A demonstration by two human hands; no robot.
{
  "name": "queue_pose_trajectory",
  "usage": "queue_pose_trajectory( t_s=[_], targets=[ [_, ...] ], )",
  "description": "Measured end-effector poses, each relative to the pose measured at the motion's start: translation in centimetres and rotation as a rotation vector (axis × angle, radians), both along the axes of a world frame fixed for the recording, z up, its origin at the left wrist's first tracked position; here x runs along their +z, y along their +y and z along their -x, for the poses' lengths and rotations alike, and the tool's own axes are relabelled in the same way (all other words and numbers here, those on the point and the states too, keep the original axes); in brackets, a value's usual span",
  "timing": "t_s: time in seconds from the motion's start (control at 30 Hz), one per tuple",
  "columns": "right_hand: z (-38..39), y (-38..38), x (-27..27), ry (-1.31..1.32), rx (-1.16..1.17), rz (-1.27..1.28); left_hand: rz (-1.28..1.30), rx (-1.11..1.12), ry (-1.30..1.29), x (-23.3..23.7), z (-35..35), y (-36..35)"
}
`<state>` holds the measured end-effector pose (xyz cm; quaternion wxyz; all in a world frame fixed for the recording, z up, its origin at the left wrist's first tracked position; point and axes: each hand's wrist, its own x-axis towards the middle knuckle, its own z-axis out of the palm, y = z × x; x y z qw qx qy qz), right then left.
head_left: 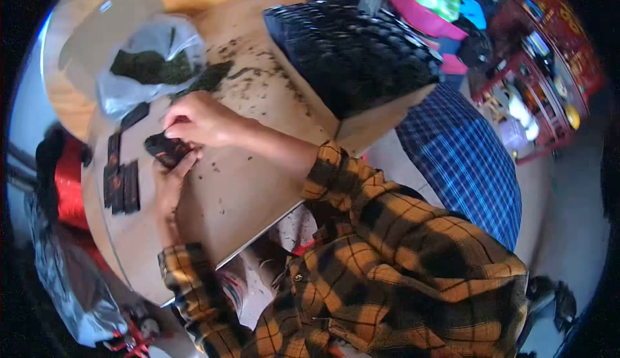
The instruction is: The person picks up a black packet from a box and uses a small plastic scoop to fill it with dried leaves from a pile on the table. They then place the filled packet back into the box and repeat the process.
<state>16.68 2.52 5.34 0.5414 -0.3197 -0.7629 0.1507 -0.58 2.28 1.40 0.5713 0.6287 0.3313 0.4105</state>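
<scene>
My left hand (171, 180) is closed around a small black packet (166, 151) with orange-red markings, held above the table. Just over the packet's upper end is my right hand (203, 119), its thumb and fingertips pinched together; whatever is between them is too small to make out. Beyond the hands stands an open clear plastic bag (121, 96) with dark green dried leaves (152, 66) inside. A small heap of loose leaves (212, 76) lies beside the bag. Several similar black packets (123, 187) lie in rows left of my left hand, and a single one (135, 116) rests near the bag.
Leaf crumbs are scattered over the table board (258, 154). A carton (371, 118) lined with shiny black plastic (349, 54) stands at the right. Blue plaid cloth (465, 164) hangs beyond it, near a red shelf (542, 100). Below the left edge is a red object (69, 184).
</scene>
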Motion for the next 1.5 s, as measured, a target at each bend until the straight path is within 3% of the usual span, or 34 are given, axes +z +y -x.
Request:
queue_pose_trajectory(
  t_s=[0.07, 0.13, 0.17, 0.3, 0.33, 0.4, 0.43, 0.5, 0.53, 0.6, 0.67, 0.83, 1.0, 1.07, 1.27, 1.5],
  targets=[
    [-0.6, -1.0, 1.8, 0.046, -0.089, -0.184, -0.027, -0.001, -0.093, -1.2, -0.3, 0.2],
    [-1.7, -4.0, 5.4, 0.248, -0.033, 0.03, 0.011, 0.056, 0.033, -2.9, 0.9, 1.6],
    [-2.5, -5.2, 7.0, 0.312, -0.009, 0.082, -0.026, -0.022, -0.04, -3.0, 0.9, 2.0],
    [-8.5, -10.5, 13.0, 0.14, -0.108, 0.038, 0.025, 0.027, -0.238, -2.9, 0.3, 1.3],
    [-11.0, -10.5, 13.6, 0.079, -0.129, -0.043, -0.051, 0.047, -0.141, -3.1, 0.5, 1.6],
    [-16.3, -10.5, 15.1, -0.1, -0.411, -0.17, -0.134, 0.076, -0.05, -3.4, 0.7, 1.8],
    [-17.0, -12.7, 16.9, 0.137, -0.307, -0.028, -0.202, 0.112, 0.016, -3.5, 0.6, 1.7],
    [-22.6, -12.2, 17.9, -0.049, -0.537, -0.167, -0.361, 0.154, 0.1, -3.2, 0.3, 1.3],
    [-24.4, -12.5, 18.2, 0.01, -0.591, -0.093, -0.369, 0.16, 0.096, -3.2, 0.4, 1.3],
    [-28.5, -12.1, 18.2, 0.072, -0.643, -0.028, -0.326, 0.182, 0.118, -3.5, 0.3, 1.3],
    [-32.8, -10.7, 17.1, -0.121, -0.788, -0.182, -0.356, 0.197, 0.116, -3.2, 0.1, 1.0],
    [-39.3, -7.7, 14.9, -0.049, -0.798, -0.08, -0.166, 0.307, 0.055, -4.2, 0.9, 1.9],
    [-47.3, -3.1, 12.6, -0.201, -0.705, 0.002, -0.251, 0.346, 0.127, -3.7, 0.5, 1.7],
    [-49.1, -1.6, 11.8, -0.128, -0.641, 0.046, -0.284, 0.368, 0.161, -3.8, 0.5, 1.8],
    [-51.0, -0.2, 11.1, -0.32, -0.63, 0.126, -0.202, 0.404, 0.145, -4.0, 0.3, 1.8],
    [-51.6, 1.9, 8.9, -0.396, -0.579, 0.23, -0.292, 0.406, 0.178, -4.0, 0.4, 2.2]
  ],
)
